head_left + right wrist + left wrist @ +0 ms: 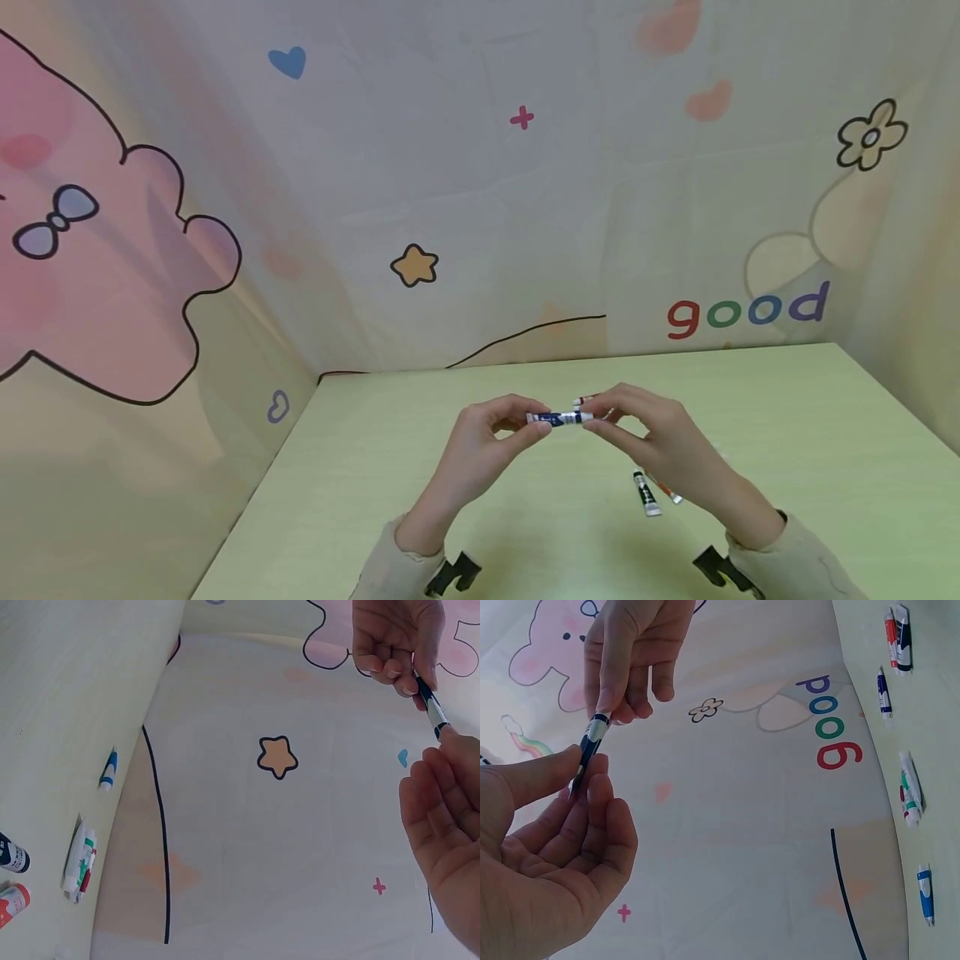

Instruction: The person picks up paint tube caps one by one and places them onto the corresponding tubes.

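Observation:
A small dark blue and white paint tube (558,418) is held level above the table, between both hands. My left hand (483,442) pinches its flat end with thumb and fingertips. The white cap end is pinched by my right hand (652,425). In the left wrist view the same paint tube (594,739) slants between the two hands, its lower end partly covered by the left fingers. The right wrist view shows the paint tube (433,703) with its cap hidden by the right thumb and fingers.
On the pale green table (360,467) lie a black tube (647,494) and an orange one (667,490), partly behind the right wrist. Farther back are a blue tube (925,894), white tubes with green and red marks (910,787) and a dark blue tube (884,694). A printed curtain (480,192) hangs behind.

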`<action>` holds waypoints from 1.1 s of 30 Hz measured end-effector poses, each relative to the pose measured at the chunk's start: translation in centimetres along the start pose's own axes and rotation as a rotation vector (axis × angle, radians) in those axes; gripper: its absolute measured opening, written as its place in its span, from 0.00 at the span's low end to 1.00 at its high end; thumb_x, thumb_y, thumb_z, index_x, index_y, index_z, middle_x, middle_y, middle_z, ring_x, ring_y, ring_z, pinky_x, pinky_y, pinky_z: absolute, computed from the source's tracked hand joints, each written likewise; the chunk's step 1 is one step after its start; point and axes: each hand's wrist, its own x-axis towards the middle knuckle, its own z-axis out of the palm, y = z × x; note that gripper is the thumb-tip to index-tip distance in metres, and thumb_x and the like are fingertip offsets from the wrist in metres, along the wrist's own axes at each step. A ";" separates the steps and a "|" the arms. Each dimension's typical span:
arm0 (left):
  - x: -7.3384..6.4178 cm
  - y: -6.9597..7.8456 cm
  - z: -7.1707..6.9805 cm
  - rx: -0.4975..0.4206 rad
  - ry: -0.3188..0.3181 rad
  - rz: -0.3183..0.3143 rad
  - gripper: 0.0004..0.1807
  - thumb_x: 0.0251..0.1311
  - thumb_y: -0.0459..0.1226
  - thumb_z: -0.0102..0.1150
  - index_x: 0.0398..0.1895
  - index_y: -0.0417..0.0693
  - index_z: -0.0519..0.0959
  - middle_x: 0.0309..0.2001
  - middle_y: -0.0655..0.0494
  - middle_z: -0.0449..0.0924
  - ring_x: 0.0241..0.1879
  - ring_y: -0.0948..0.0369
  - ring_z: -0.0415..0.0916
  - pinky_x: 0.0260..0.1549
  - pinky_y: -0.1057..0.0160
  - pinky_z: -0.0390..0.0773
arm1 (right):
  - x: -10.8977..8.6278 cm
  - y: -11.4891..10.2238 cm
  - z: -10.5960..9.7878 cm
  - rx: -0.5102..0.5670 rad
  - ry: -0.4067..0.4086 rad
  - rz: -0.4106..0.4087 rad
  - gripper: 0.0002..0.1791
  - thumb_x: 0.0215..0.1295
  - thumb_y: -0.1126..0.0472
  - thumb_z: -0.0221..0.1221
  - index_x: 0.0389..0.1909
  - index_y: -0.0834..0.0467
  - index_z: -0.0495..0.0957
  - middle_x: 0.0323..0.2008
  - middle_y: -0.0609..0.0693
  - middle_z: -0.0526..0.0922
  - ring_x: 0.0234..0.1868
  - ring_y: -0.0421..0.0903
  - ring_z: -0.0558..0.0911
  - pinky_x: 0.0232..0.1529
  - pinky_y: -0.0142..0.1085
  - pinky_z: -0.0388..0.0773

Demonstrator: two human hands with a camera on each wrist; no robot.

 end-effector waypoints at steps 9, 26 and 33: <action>-0.1 0.1 0.1 0.021 0.012 0.014 0.09 0.65 0.41 0.67 0.46 0.51 0.87 0.35 0.62 0.85 0.39 0.62 0.81 0.39 0.60 0.78 | -0.3 0.0 0.5 -0.031 0.001 0.039 0.14 0.61 0.71 0.68 0.46 0.53 0.84 0.39 0.38 0.84 0.35 0.36 0.80 0.34 0.29 0.79; 0.0 -0.1 0.0 0.035 0.018 0.036 0.10 0.64 0.42 0.68 0.46 0.52 0.87 0.34 0.62 0.85 0.39 0.62 0.82 0.39 0.61 0.77 | -0.3 0.1 1.2 -0.008 0.007 0.077 0.08 0.67 0.68 0.64 0.36 0.49 0.81 0.31 0.37 0.78 0.32 0.35 0.77 0.29 0.31 0.77; 0.5 -0.4 0.4 0.006 0.049 0.005 0.10 0.63 0.41 0.69 0.45 0.49 0.85 0.34 0.60 0.86 0.38 0.62 0.82 0.39 0.60 0.78 | -0.2 0.1 0.7 0.010 0.031 0.215 0.08 0.66 0.66 0.66 0.39 0.49 0.85 0.38 0.39 0.86 0.36 0.37 0.84 0.37 0.35 0.82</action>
